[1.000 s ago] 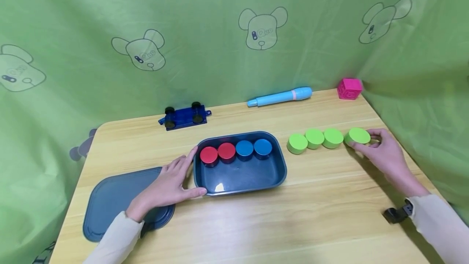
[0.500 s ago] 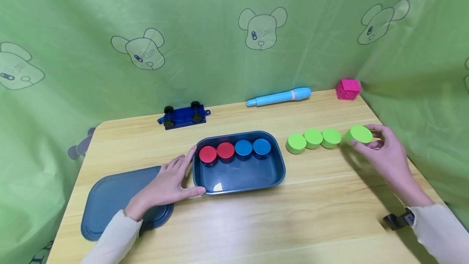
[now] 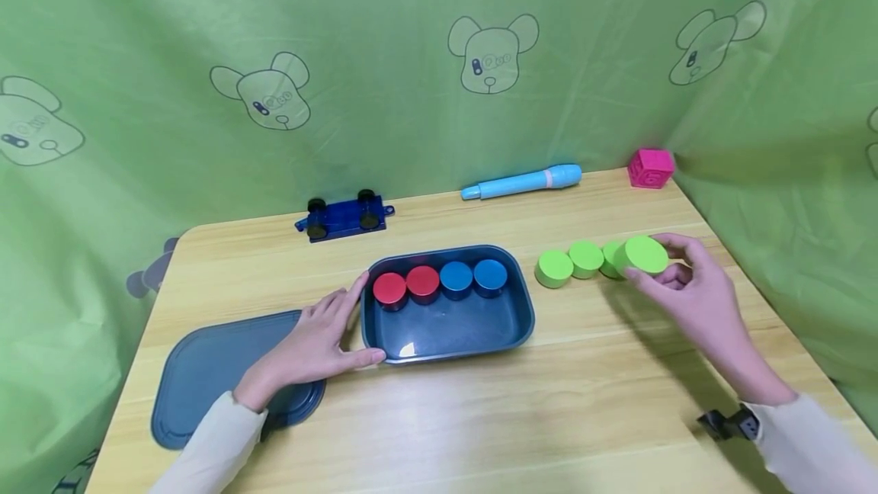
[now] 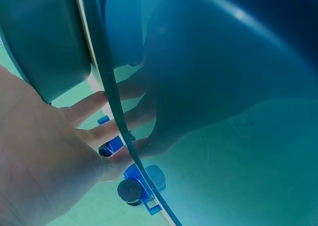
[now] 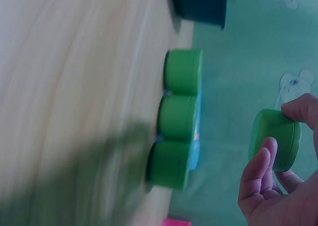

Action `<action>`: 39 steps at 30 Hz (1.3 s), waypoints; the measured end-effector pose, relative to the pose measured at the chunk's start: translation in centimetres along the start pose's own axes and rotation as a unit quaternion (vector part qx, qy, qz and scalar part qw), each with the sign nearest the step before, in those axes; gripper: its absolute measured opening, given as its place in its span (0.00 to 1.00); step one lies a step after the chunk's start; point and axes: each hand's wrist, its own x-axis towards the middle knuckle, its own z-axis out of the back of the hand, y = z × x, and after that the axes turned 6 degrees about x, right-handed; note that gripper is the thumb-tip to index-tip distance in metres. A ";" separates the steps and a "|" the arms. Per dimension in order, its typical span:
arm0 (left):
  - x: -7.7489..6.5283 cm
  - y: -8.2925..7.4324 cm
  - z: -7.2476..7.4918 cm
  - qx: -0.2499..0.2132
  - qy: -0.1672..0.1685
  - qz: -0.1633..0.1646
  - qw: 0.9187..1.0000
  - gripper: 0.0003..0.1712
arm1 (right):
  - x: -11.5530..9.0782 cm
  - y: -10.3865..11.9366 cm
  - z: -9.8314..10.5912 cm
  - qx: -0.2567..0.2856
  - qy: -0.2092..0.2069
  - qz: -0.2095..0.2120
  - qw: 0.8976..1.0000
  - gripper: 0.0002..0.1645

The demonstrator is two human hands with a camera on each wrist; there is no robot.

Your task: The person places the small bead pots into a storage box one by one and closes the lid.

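Here's the bright green, squat, smooth round drum (image 3: 646,254), up off the wood-grained table (image 3: 480,425) near its right edge, pinched by its sides in the right hand (image 3: 700,299). A firm pinch and a level top look best, with clearance over the row of three matching green drums (image 3: 586,259). Well apart, the left hand (image 3: 312,349), fingers outstretched, touches the dark blue-grey rectangular plastic box (image 3: 446,330) at its left edge, thumb by the near left corner.
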 end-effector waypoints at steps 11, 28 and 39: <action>0.3 0.0 0.0 -0.001 -0.001 -0.009 1.000 0.70 | -1.0 3.3 -2.5 -0.005 0.033 0.034 0.999 0.39; 0.1 0.2 -0.2 0.013 -0.005 -0.002 1.000 0.70 | -1.6 6.6 -10.1 0.016 0.149 0.065 0.987 0.38; 0.2 0.1 -0.3 0.009 -0.005 -0.002 1.000 0.70 | -2.0 7.7 -16.5 0.035 0.240 0.066 0.968 0.36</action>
